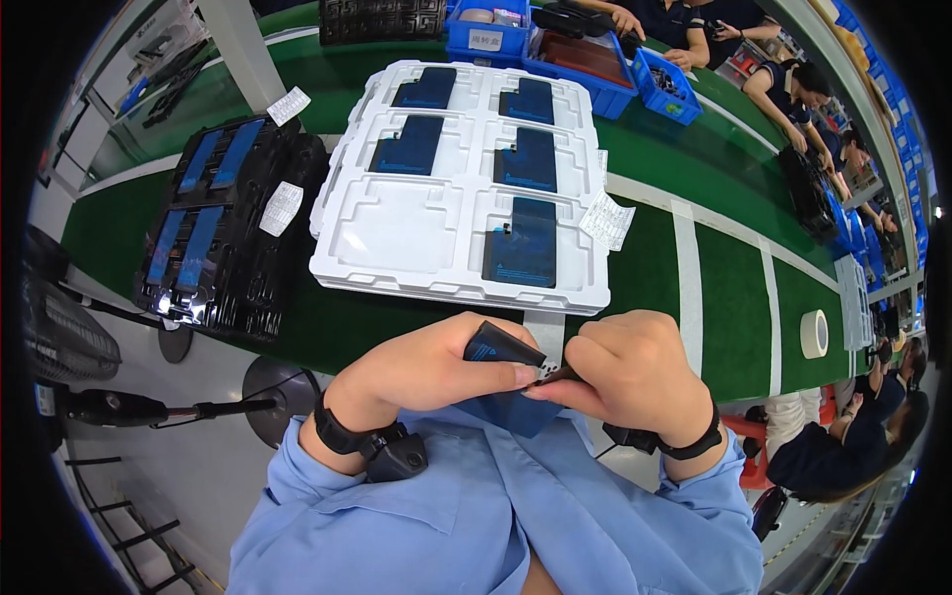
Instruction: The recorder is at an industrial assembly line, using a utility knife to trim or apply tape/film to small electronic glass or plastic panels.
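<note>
My left hand holds a dark blue flat battery in front of my body, thumb on its face near the notched edge. My right hand is closed in a pinch at that same edge, by a small light strip with dark dots; the exact thing between its fingertips is too small to make out. Just beyond my hands lies a white moulded tray, apparently stacked on others. Several similar blue batteries rest in its compartments; the near left compartment holds none.
Left of the white tray stand black trays with blue flat pieces in them. Paper slips lie at the tray edges. Blue bins stand at the back. A tape roll sits at right on the green table. Other people work at right and far side.
</note>
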Demonstrator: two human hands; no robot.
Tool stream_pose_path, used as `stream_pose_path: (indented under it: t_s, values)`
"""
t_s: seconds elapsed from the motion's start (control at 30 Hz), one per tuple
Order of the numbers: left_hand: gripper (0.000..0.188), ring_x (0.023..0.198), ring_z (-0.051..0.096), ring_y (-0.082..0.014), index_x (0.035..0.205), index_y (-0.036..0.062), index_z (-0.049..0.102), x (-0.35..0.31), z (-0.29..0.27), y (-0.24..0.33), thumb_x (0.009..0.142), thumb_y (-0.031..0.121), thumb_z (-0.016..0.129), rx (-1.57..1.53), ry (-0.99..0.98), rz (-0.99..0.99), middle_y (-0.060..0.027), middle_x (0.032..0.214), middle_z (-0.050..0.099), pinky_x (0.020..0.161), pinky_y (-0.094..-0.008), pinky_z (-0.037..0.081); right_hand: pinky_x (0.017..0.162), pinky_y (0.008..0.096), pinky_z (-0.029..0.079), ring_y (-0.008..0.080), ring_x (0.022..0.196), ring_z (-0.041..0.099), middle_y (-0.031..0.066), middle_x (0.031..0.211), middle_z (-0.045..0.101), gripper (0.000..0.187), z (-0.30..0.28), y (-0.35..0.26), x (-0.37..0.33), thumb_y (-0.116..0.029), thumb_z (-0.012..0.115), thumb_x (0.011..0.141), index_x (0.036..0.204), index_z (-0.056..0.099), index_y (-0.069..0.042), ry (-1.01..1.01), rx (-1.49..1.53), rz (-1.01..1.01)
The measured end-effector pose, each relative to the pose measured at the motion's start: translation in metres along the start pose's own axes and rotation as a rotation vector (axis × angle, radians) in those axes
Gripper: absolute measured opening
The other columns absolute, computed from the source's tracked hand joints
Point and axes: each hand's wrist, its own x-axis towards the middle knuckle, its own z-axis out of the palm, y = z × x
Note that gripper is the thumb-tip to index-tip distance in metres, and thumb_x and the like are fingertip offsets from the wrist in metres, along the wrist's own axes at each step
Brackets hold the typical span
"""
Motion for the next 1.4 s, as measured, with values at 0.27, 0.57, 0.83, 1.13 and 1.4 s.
stream_pose_path:
  t_s: [0.27,0.57,0.83,1.13,1.4]
  values:
    - [0.013,0.066,0.043,-0.0049,0.086,0.0003,0.058,-0.002,0.0,0.002,0.084,0.013,0.055,0.007,-0.003,0.011,0.0028,0.07,0.052,0.06,-0.0202,0.037,0.04,0.0294,0.037,0.0197,0.045,0.05,0.0028,0.051,0.044,0.036,0.001,-0.001,0.002,-0.036,0.07,0.066,0.06,0.047,-0.009,0.07,-0.003,-0.006]
    - [0.013,0.069,0.044,-0.006,0.088,-0.0001,0.058,-0.004,0.002,0.004,0.081,0.011,0.056,-0.017,0.037,-0.017,0.0009,0.074,0.054,0.063,-0.0204,0.036,0.039,0.0314,0.033,0.0219,0.042,0.043,0.0041,0.05,0.039,0.043,0.003,-0.001,0.001,-0.037,0.073,0.059,0.057,0.042,-0.008,0.107,0.016,0.019]
    - [0.017,0.075,0.048,-0.0072,0.092,-0.0006,0.059,-0.003,0.002,0.011,0.08,0.012,0.058,0.01,0.08,-0.095,-0.0006,0.08,0.056,0.069,-0.0206,0.038,0.04,0.0306,0.039,0.0201,0.046,0.05,0.0033,0.052,0.045,0.035,0.0,0.0,0.001,-0.037,0.069,0.067,0.061,0.047,-0.01,0.079,-0.015,0.002]
    - [0.033,0.082,0.059,-0.0221,0.096,-0.0048,0.057,-0.015,-0.004,-0.009,0.067,0.009,0.063,-0.088,0.378,0.025,-0.0148,0.09,0.061,0.074,-0.0328,0.046,0.047,0.037,0.043,0.027,0.054,0.054,0.0079,0.06,0.051,0.035,0.025,0.004,-0.003,-0.039,0.058,0.073,0.068,0.049,-0.006,0.191,0.141,0.028]
    - [0.027,0.088,0.054,-0.0182,0.105,-0.0054,0.054,0.006,0.007,0.007,0.084,0.01,0.051,0.175,0.262,0.076,-0.0112,0.097,0.057,0.079,-0.029,0.042,0.046,0.0375,0.042,0.0287,0.051,0.056,0.0094,0.055,0.056,0.041,0.025,0.011,-0.024,-0.048,0.062,0.069,0.067,0.057,-0.007,0.333,0.001,0.142]
